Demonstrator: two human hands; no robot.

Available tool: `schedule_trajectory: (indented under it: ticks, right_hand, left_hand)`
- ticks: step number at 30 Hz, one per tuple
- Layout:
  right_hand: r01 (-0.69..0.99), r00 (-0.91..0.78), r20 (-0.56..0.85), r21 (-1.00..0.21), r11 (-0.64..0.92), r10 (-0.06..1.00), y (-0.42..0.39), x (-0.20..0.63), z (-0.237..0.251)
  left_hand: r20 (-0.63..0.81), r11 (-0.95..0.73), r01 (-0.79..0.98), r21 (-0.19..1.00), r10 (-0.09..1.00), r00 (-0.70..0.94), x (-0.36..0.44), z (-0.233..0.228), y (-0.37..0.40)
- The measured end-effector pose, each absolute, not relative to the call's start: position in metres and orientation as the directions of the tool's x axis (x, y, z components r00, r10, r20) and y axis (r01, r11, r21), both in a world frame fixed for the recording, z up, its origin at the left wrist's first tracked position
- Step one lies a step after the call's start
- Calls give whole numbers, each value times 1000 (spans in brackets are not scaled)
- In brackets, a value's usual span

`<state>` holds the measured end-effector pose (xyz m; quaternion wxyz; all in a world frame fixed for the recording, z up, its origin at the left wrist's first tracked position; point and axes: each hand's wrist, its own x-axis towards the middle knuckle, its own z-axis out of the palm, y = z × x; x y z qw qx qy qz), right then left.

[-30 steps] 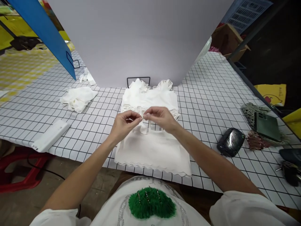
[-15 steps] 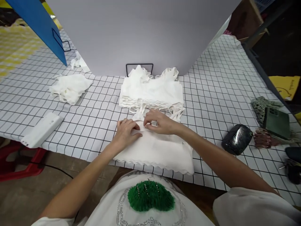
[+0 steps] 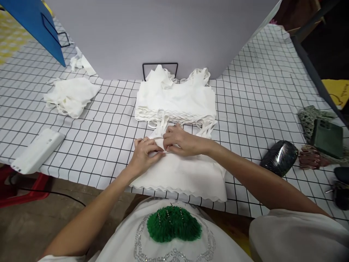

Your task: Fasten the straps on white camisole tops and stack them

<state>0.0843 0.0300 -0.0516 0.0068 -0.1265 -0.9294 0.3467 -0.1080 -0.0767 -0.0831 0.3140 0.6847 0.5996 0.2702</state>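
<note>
A wavy-edged white garment is laid flat along the near edge of the counter. Its upper part is pinched by the left hand and, just beside it, by the right hand. Beyond them, a stack of white garments is set before a pale board.

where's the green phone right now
In the head view, the green phone is at the far right, on the right side of the checked table, just beyond and right of the shiny black object.
</note>
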Motion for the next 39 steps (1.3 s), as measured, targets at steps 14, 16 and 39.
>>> schedule_trajectory:
  ticks: [14, 16, 39]
  right_hand:
    - [222, -908, 121, -674, 705, 401, 17, 75, -69]
    - [242, -903, 95, -695, 677, 419, 27, 75, -64]
    - [292, -523, 298, -818, 496, 799, 126, 94, -24]
  left_hand:
    - [-55, -14, 594, 804, 994, 97, -109, -77, -76]
    - [-74, -3, 586, 810, 991, 108, -111, -74, -76]
    - [293, -196, 818, 541, 956, 35, -137, -82, -92]
